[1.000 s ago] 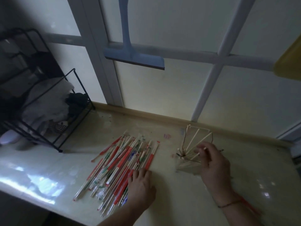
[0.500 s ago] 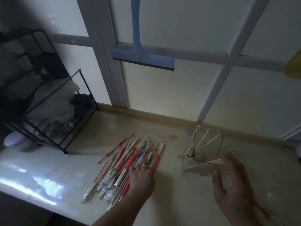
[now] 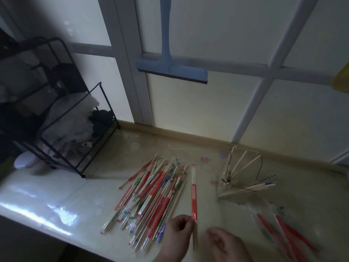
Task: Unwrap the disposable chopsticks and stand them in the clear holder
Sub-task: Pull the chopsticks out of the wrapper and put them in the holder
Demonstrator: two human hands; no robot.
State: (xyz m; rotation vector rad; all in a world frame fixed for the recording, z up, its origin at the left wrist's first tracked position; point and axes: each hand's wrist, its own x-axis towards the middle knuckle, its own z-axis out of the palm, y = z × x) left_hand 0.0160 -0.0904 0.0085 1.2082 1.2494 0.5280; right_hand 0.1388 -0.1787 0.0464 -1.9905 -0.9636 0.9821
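Red-and-clear wrapped chopstick pair (image 3: pixel 193 195) pinched upright by left hand (image 3: pixel 176 236) w/ right hand (image 3: pixel 225 242) blurred, grip unclear.

The left hand (image 3: pixel 176 236) now pinches one wrapped pair (image 3: pixel 194 197) lifted off the pile (image 3: pixel 151 193); the right hand (image 3: pixel 226 244) has left the holder (image 3: pixel 239 178).
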